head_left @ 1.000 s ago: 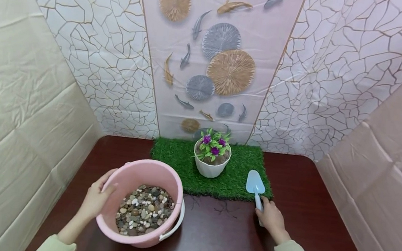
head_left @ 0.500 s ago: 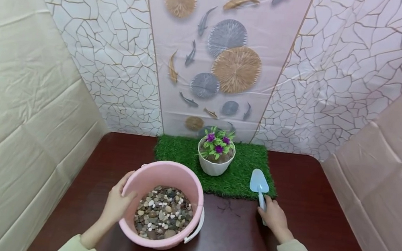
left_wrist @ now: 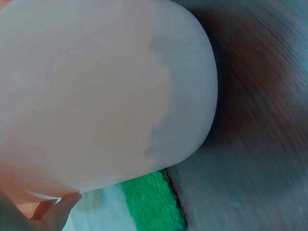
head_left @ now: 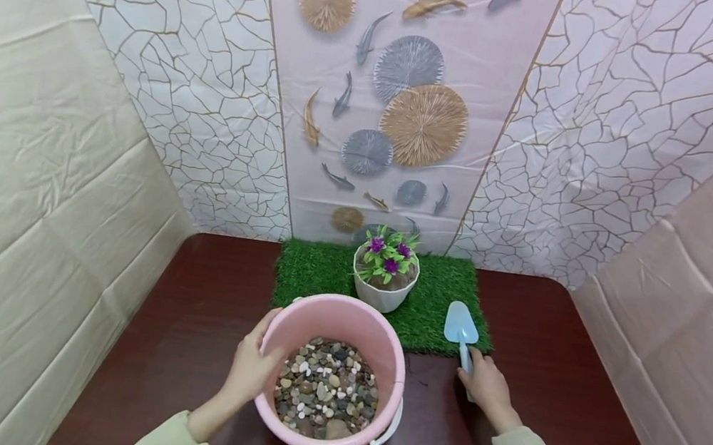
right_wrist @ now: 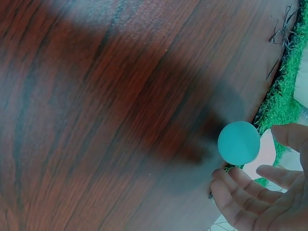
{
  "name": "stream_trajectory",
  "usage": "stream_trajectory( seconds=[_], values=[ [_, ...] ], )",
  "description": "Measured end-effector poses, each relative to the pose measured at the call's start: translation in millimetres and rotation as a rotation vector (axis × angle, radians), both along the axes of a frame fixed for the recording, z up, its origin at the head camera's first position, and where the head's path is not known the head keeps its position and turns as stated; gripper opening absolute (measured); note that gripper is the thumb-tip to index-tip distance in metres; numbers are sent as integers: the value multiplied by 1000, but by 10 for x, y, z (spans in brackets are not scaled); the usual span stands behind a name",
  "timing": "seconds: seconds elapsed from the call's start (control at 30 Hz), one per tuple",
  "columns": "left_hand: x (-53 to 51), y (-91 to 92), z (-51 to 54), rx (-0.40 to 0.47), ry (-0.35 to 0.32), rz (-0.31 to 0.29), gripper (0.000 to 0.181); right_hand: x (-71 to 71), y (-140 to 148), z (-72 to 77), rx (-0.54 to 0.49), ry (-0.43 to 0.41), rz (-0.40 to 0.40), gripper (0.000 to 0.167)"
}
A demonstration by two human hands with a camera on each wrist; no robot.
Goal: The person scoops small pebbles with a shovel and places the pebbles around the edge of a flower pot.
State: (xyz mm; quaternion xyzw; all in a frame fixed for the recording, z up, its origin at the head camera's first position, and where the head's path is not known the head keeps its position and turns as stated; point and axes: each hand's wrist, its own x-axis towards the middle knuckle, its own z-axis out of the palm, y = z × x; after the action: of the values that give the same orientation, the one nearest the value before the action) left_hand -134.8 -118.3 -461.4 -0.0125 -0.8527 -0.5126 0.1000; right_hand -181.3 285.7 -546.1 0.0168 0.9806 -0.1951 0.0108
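A pink bucket [head_left: 335, 313] with a white handle [head_left: 387, 426] stands at the near middle of the table in the head view. It holds many small pebbles [head_left: 327, 392]. My left hand [head_left: 252, 370] grips its left rim, thumb inside and fingers outside. The bucket's outer wall [left_wrist: 106, 96] fills much of the left wrist view. At the right, my right hand [head_left: 489, 389] holds the handle of a light-blue trowel [head_left: 461, 324], whose blade lies over the turf. The round handle end [right_wrist: 239, 143] shows beside the curved fingers in the right wrist view.
Behind the bucket, a white pot [head_left: 383, 295] with purple flowers stands on a green turf mat [head_left: 441, 281]. Loose dark threads [right_wrist: 284, 29] trail from the mat's front edge. The dark red table [head_left: 221, 288] is bounded by fabric-covered walls [head_left: 69, 259].
My left hand has moved the bucket to the right, closer in front of the flower pot. The right hand and trowel stay in place; the head view has shifted slightly.
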Motion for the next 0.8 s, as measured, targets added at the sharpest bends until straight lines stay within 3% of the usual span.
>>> stream_trajectory(
  seconds=[0.5, 0.8],
  values=[
    [-37, 330, 24, 50, -56, -93, 61, -30, -37, -20, 16, 11, 2, 54],
    [-141, 416, 20, 19, -34, -136, 57, -81, -39, -39, 27, -13, -7, 56]
  ],
)
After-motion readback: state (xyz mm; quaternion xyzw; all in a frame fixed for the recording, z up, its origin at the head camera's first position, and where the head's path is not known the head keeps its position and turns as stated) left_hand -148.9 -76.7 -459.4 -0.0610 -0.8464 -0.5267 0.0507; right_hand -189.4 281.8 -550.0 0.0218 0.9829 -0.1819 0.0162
